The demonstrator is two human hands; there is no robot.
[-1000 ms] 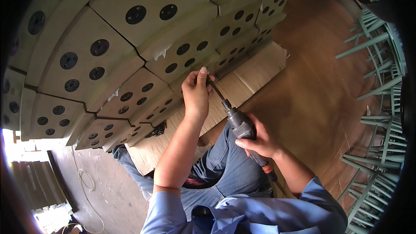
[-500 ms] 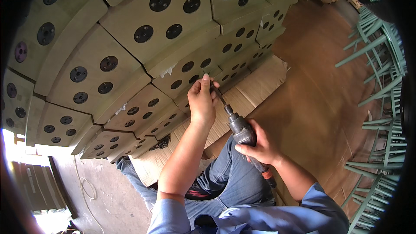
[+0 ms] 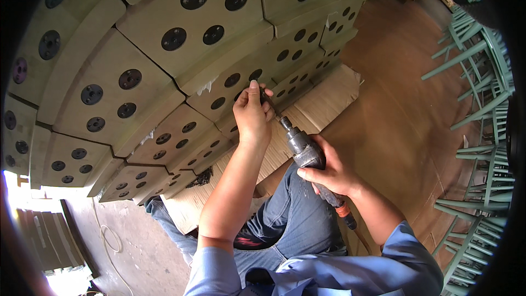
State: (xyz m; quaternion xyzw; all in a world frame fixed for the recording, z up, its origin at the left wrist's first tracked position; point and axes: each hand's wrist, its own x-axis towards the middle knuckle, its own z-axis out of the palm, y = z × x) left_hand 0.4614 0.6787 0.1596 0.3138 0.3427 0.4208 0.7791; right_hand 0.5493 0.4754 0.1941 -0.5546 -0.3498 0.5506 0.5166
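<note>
A stack of beige panels (image 3: 148, 16), dotted with dark round discs (image 3: 256, 74), is filling the upper left and leaning over the hands. Below it, a dark power driver (image 3: 304, 151) is sitting in front of the person's knee, between the right hand (image 3: 334, 172) and the panels. Its long axis is running diagonally: the nose is pointing up and to the left, toward the panels, while the tail, with its orange collar (image 3: 343, 210), is pointing down and to the right. The right hand's fingers are wrapping around the body. The left hand (image 3: 252, 118) is reaching up close to the panels, its fingers pinching around the far end of the slim bit (image 3: 276, 112); whether they are also gripping a small fastener is staying hidden.

Working well here is likely depending on holding bit and driver body on one straight line, squaring that line to the panel face, pressing steadily, and keeping the left fingertips clear whenever the bit is spinning.
</note>
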